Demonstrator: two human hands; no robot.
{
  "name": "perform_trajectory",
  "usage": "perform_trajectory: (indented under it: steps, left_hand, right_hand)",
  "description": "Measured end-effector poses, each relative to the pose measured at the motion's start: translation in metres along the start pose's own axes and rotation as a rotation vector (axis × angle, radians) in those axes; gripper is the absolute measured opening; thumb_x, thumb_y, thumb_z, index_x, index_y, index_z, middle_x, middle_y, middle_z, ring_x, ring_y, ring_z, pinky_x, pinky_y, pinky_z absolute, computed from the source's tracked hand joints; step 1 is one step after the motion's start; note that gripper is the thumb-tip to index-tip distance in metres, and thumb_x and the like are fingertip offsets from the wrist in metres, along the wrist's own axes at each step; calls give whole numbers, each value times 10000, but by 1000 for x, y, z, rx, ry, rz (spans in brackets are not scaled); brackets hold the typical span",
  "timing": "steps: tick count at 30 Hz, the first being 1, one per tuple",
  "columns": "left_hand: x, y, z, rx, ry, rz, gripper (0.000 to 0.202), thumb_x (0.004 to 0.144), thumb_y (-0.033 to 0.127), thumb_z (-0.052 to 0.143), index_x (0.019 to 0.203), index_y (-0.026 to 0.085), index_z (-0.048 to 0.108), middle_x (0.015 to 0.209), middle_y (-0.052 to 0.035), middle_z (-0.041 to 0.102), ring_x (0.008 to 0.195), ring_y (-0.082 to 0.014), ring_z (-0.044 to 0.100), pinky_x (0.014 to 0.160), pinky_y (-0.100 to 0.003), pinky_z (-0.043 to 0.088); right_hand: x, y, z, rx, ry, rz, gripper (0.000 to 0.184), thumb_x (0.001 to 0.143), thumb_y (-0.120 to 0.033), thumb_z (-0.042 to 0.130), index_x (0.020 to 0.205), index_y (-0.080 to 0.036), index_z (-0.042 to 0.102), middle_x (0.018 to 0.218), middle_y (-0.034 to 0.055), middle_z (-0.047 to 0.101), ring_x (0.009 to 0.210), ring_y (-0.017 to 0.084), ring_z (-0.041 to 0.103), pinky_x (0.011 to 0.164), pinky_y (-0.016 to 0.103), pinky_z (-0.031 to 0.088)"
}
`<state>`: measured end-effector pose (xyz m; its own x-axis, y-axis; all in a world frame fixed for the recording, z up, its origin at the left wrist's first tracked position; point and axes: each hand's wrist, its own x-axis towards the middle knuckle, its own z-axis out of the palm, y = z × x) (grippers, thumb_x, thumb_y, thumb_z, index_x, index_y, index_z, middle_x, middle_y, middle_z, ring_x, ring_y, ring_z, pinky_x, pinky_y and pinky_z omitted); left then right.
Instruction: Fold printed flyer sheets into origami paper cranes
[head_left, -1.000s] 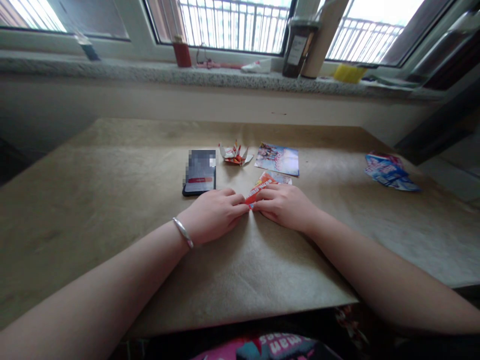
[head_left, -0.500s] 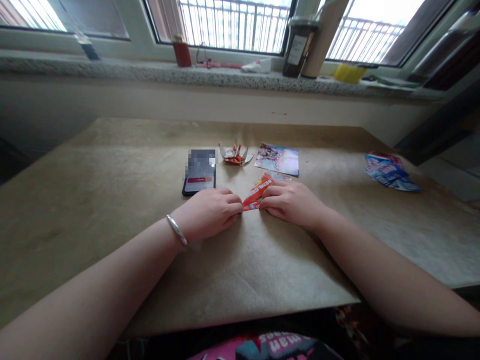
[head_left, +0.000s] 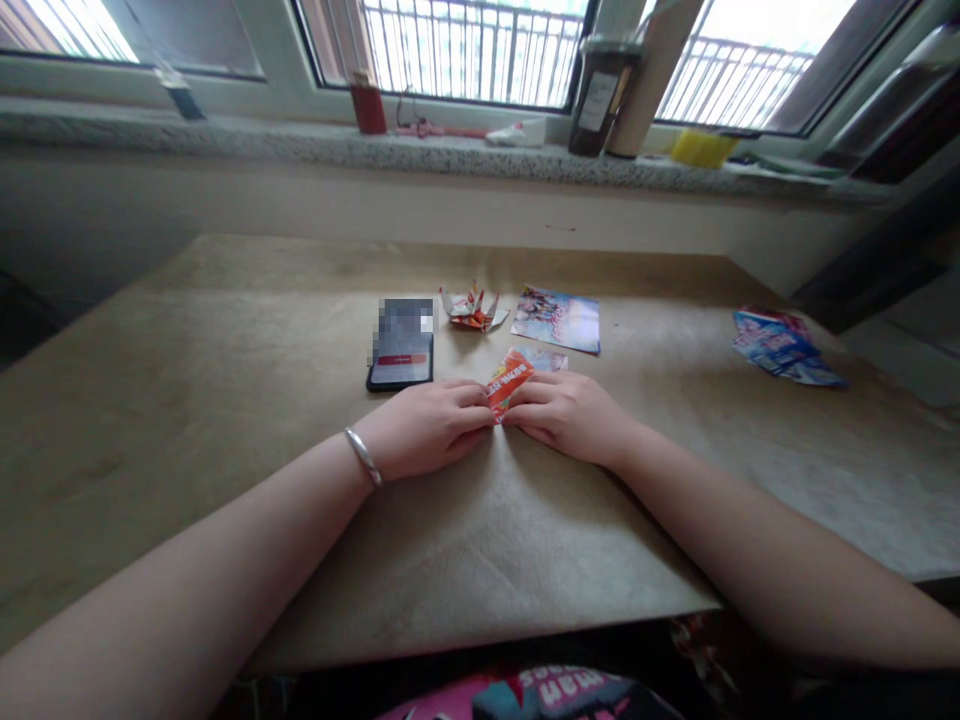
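Note:
Between my hands, low over the table, is an orange printed piece of folded paper. My left hand is closed on its left edge, with fingers pressed together and a silver bangle on the wrist. My right hand pinches its right and lower part; the fingertips of both hands nearly meet at the near corner. My fingers cover much of the paper. Just behind it lies a pale printed sheet, partly hidden by my right hand. Further back sits a folded paper crane in red and white.
A phone lies left of the crane. To its right is a flat printed paper square. Several blue and red printed papers are stacked at the far right. The windowsill behind holds a red box and a dark container.
My right hand has moved left, closer to my left hand, which has shifted slightly right. Less of the orange paper shows between them, and its angle has changed.

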<state>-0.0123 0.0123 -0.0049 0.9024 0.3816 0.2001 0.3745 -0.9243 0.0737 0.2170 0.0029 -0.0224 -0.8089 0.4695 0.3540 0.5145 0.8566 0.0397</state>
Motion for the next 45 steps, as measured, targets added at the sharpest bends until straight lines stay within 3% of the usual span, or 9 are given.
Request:
perform_trajectory:
  steps: [5,13,18,26,45]
  left_hand:
    - [1,3,1,57,-20,-12,206,892,171,433,970,161,624,1020,-77,619,870,-161,601,781,-281,506]
    - [0,5,2,38,9,-37,220,866,136,438,947,158,641,992,-78,633,854,-168,616,766,-292,509]
    - [2,6,-1,28,5,-36,226,859,122,435,926,152,649,1006,-82,635,860,-171,619,773,-299,511]
    - [3,6,0,37,-23,-56,233,877,143,423,903,151,654,976,-82,633,865,-171,617,772,-299,508]
    - [3,3,0,-4,-54,-87,226,876,147,433,948,173,647,1016,-66,623,922,-164,607,824,-288,502]
  right_hand:
    - [2,1,-1,8,-19,22,230,912,-231,458,900,-212,687,898,57,672,882,175,569,752,296,437]
    - [2,3,-8,4,-57,6,219,895,-202,465,841,-188,678,884,67,664,852,168,572,749,291,438]
    - [0,4,-13,-22,-89,22,199,871,-188,486,832,-191,682,906,68,670,877,177,579,758,299,434]
    - [-10,13,-19,-66,-100,60,194,848,-187,496,774,-206,674,815,39,660,757,159,561,698,286,401]
    - [-22,24,-26,52,-158,178,201,780,-139,514,750,-216,697,797,32,633,724,139,560,658,256,408]
